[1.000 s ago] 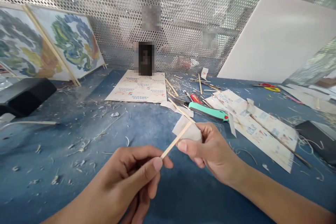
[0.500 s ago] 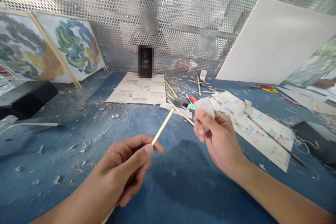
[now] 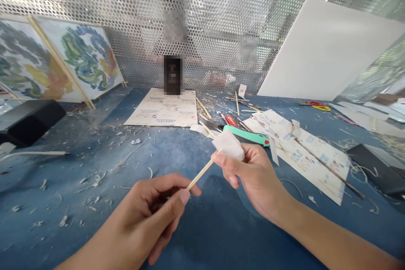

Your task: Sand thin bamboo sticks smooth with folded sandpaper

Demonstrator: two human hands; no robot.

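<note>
My left hand (image 3: pixel 158 209) pinches the near end of a thin bamboo stick (image 3: pixel 202 171) between thumb and forefinger. The stick slants up and to the right. My right hand (image 3: pixel 249 175) is closed on a small folded white piece of sandpaper (image 3: pixel 229 145), wrapped around the stick's far end. Both hands hover above the blue table (image 3: pixel 79 194), close to me.
A teal-handled utility knife (image 3: pixel 248 136), loose sticks and printed sandpaper sheets (image 3: pixel 303 152) lie behind my right hand. Another printed sheet (image 3: pixel 166 107), two painted paper panels (image 3: pixel 85 57), a white board (image 3: pixel 329 50), black blocks (image 3: pixel 30 120) and scissors (image 3: pixel 318 105) ring the table. Shavings are scattered about.
Half a second ago my right hand had lifted the sandpaper off the stick; now it is back on the stick's far end. My left hand kept its grip.
</note>
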